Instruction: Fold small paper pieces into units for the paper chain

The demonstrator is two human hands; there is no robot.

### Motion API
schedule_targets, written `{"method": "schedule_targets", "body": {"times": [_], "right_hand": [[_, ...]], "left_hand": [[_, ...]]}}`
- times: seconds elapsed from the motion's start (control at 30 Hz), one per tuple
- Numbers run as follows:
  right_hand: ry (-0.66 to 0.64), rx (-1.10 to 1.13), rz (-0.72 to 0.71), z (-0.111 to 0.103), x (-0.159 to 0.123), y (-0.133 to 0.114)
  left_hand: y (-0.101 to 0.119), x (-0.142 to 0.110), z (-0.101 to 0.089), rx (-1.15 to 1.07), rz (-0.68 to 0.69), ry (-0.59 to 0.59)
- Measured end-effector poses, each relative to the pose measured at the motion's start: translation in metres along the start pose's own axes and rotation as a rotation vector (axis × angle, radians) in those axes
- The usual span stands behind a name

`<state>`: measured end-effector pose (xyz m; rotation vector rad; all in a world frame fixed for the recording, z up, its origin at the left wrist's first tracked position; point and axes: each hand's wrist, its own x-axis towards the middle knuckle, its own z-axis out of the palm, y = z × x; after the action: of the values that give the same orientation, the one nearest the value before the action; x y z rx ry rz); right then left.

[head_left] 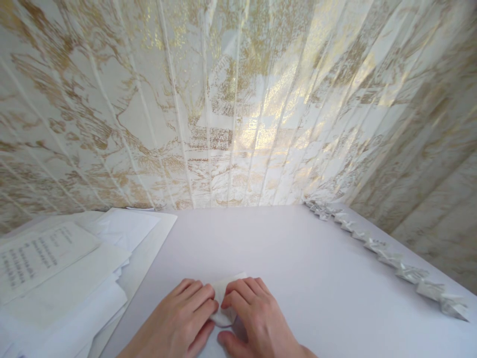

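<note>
A small folded piece of white paper (224, 316) lies at the front middle of the white table, partly covered by my fingers. My left hand (179, 315) grips its left side with bent fingers, the thumb low near the paper's front edge. From the other side my right hand (257, 313) has its curled fingers on the paper's right part, thumb below and pointing left. A back corner of the paper shows between and behind the two hands. The exact folds under the fingertips are hidden.
A loose pile of white papers (67, 293) covers the table's left side, with a printed sheet (44, 256) on top. Several folded paper shapes (410, 273) stand in a row along the right edge. A gold-patterned white curtain (223, 99) hangs behind the table (238, 236).
</note>
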<state>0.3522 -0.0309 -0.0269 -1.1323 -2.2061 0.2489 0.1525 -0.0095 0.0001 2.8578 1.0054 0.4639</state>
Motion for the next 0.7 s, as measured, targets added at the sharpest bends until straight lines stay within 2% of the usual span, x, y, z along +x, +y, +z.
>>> {"method": "schedule_targets", "body": {"times": [0.1,0.23,0.3,0.4,0.53,0.63,0.7], "right_hand": [[-0.006,-0.090,-0.050,0.003,0.001,-0.001],[-0.016,-0.190,-0.088,0.001,0.003,-0.003],[-0.019,-0.192,-0.075,0.000,0.002,-0.003],[-0.040,-0.171,-0.055,0.002,0.001,-0.002],[-0.052,-0.203,-0.047,0.005,0.001,-0.003],[-0.036,-0.272,-0.066,0.005,0.003,-0.006],[-0.019,-0.308,-0.076,0.004,0.005,-0.008]], "left_hand": [[0.000,0.001,-0.003,-0.036,0.002,0.009],[0.003,0.005,-0.016,-0.047,-0.060,-0.152],[0.005,0.006,-0.020,-0.031,-0.071,-0.190],[0.004,0.007,-0.019,0.027,-0.029,-0.162],[0.001,0.006,-0.008,0.047,0.053,-0.052],[-0.003,0.004,-0.002,0.029,0.053,0.023],[-0.006,0.002,-0.002,-0.012,0.032,0.025]]}}
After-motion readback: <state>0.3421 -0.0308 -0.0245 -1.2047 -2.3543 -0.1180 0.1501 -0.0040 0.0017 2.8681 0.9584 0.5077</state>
